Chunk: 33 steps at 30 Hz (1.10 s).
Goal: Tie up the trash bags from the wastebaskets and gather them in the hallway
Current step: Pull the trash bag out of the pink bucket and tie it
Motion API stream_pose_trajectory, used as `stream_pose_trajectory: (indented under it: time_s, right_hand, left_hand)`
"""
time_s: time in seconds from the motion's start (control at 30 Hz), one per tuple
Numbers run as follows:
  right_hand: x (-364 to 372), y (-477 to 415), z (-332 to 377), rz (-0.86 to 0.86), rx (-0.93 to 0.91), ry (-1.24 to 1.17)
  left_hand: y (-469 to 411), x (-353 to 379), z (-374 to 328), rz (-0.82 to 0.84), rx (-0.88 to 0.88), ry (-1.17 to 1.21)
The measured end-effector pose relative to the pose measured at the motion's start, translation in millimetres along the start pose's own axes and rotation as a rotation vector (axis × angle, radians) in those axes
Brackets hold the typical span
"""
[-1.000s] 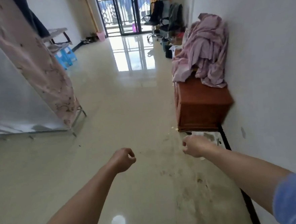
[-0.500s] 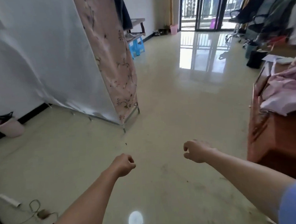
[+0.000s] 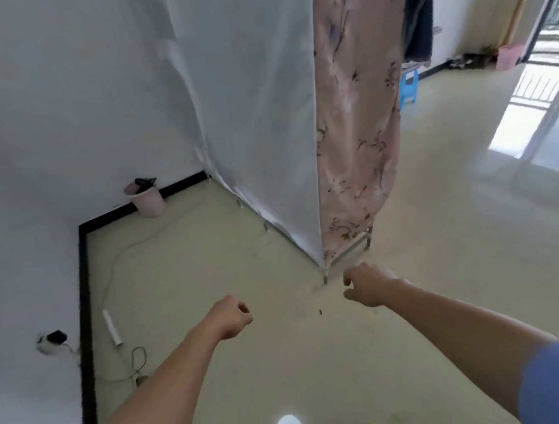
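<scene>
Against the white wall, in the corner beside the cloth wardrobe (image 3: 248,114), a pink wastebasket (image 3: 148,204) stands on the floor (image 3: 209,266), close against the black skirting (image 3: 82,292). A black trash bag (image 3: 144,181) sits in its mouth, bunched above the rim; whether it is knotted cannot be told. Both bare forearms reach forward over the floor, well apart from that basket. The left hand (image 3: 231,318) has its fingers curled into a fist and holds nothing. The right hand (image 3: 369,285) appears just beside the wardrobe's nearest metal leg, its fingers likewise curled in toward the thumb, and it is empty too. Along the left wall a black plug (image 3: 57,336) sits in a socket, and a white tube (image 3: 113,327) and a looped cable (image 3: 139,357) lie on the floor near the skirting. Past the wardrobe's floral front panel (image 3: 356,140) stands a blue stool (image 3: 408,87), with a dark garment (image 3: 418,20) hanging above it. A second pink bin (image 3: 508,56) stands far off by the glass door.
</scene>
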State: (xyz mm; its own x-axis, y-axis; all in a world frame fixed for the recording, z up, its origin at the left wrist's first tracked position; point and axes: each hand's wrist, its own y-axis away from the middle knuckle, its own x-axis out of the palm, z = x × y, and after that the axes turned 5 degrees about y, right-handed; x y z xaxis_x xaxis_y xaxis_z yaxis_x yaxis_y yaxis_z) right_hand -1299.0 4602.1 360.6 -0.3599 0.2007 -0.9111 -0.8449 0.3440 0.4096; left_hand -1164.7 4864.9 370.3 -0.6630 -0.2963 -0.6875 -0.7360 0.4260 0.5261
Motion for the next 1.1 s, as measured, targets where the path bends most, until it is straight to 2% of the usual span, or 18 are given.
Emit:
stream_pose_trajectory:
  time_s: [0.2, 0.43, 0.7, 0.93, 1.1]
  right_hand:
    - [-87, -173, 51, 0.029, -0.201, 0.129]
    - [-127, -348, 168, 0.075, -0.434, 0.227]
    - [-206, -532, 280, 0.059, -0.443, 0.189]
    - [-289, -678, 334, 0.022, -0.456, 0.176]
    - [-323, -816, 368, 0.069, -0.473, 0.2]
  left_hand:
    - [-80, -86, 11, -0.181, -0.12, 0.165]
    - [-179, -171, 94, -0.213, -0.335, 0.284]
    - [-343, -331, 134, -0.219, -0.343, 0.272]
    - [-477, -458, 136, -0.249, -0.311, 0.261]
    - [-590, -526, 147, -0.247, -0.353, 0.269]
